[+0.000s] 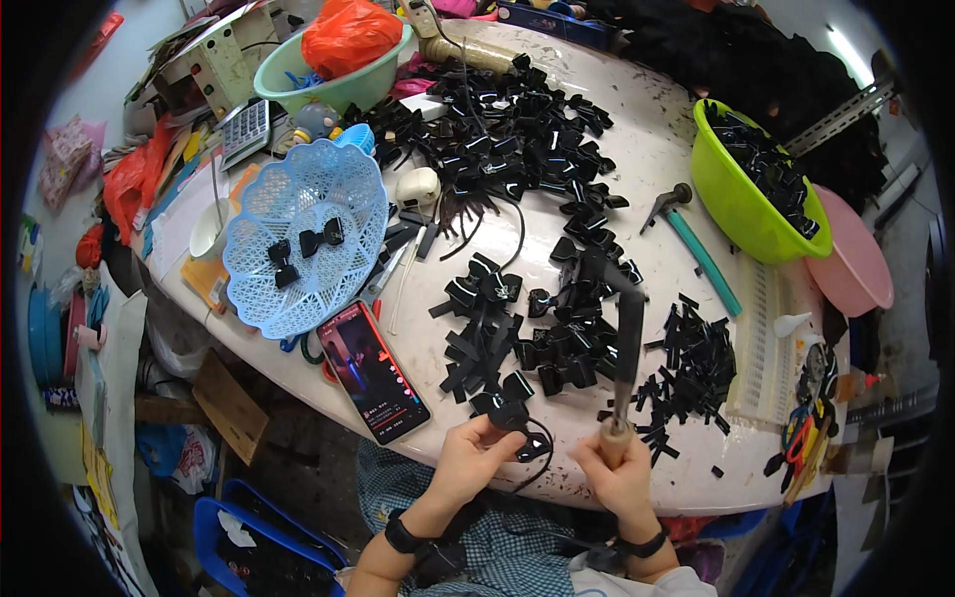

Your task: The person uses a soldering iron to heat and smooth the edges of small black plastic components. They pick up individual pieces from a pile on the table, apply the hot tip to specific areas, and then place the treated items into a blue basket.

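Note:
My left hand (pixel 470 460) is closed, with thumb and fingers pinching a small black ribbon bow (pixel 510 415) at the table's front edge. In my right hand (pixel 619 478) is a tool with a pale wooden handle (pixel 615 438) and a long dark flat blade (pixel 629 338), pointing away from me; its far end is blurred. A thin black cord loops beside my left fingers. Ahead of both hands lie black bows (pixel 567 343) in a loose pile. Short black ribbon strips (pixel 691 353) are scattered to the right of the blade.
A blue lattice basket (pixel 249 224) holding two bows and a lit phone (pixel 370 370) are at left. Farther off lies a large bow heap (pixel 537 139). At right are a green basin (pixel 704 164) of black pieces, a teal-handled tool (pixel 704 264) and scissors (pixel 796 438).

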Motion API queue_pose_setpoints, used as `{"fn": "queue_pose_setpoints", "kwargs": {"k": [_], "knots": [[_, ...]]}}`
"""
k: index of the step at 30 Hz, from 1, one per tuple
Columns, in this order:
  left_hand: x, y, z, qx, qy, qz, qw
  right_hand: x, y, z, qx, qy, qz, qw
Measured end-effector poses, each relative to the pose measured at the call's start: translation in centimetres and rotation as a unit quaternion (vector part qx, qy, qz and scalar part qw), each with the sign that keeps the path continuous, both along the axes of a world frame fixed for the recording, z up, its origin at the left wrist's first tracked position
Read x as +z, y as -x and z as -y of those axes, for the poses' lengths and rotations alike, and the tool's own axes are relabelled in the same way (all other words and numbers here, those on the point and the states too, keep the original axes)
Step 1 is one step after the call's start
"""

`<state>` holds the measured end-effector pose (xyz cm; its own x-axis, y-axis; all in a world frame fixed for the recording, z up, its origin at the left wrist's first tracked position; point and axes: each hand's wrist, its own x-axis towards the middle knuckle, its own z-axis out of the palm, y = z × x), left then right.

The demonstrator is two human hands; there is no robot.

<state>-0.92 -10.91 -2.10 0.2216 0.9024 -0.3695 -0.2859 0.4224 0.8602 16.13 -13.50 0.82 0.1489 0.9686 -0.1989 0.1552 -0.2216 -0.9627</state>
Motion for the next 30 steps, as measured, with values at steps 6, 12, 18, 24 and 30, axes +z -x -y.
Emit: {"fn": "queue_pose_setpoints", "kwargs": {"k": [6, 12, 18, 24, 30], "knots": [[0.1, 2.2, -0.2, 0.030, 0.018, 0.096, 0.995, 0.3, -5.2, 2.6, 0.158, 0.021, 0.175, 0.972], [0.4, 2.9, -0.2, 0.037, 0.015, 0.080, 0.996, 1.5, -5.8, 4.1, 0.163, 0.023, 0.242, 0.956], [-0.3, 2.7, -0.2, 0.035, 0.018, 0.077, 0.996, 1.8, -5.5, 4.0, 0.170, 0.015, 0.273, 0.947], [-0.1, 2.8, 0.0, 0.049, 0.016, 0.085, 0.995, 0.4, -6.4, 4.5, 0.187, 0.009, 0.294, 0.937], [-0.1, 2.7, 0.1, 0.048, 0.013, 0.074, 0.996, 1.9, -5.2, 3.9, 0.191, 0.037, 0.285, 0.939]]}}
